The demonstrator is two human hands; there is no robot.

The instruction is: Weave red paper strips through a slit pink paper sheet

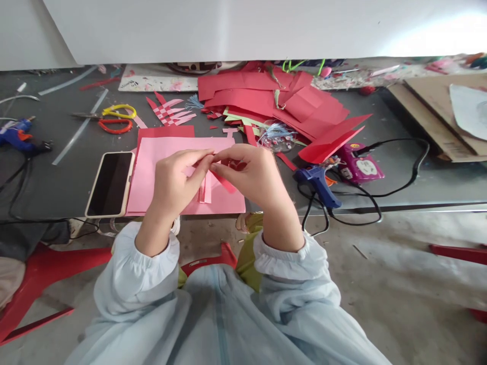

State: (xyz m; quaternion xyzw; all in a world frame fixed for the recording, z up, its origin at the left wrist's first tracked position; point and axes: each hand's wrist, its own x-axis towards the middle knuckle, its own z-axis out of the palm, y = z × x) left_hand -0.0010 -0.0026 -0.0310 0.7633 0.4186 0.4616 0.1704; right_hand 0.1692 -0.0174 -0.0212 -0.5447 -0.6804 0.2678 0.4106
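Observation:
My left hand and my right hand meet fingertip to fingertip above a pink sheet of paper. Both pinch narrow paper strips, pink and red, whose ends hang down between the hands. A red strip end slants out below my right fingers. How the strips join is hidden behind the fingertips. Under the pink sheet, red paper shows at the far edge. Beyond it lies a woven piece of red and pink strips with loose ends.
Left of the paper are a phone, scissors and a blue glue gun. To the right lie another blue glue gun, a purple box with a black cable, and cardboard. Red papers are heaped behind.

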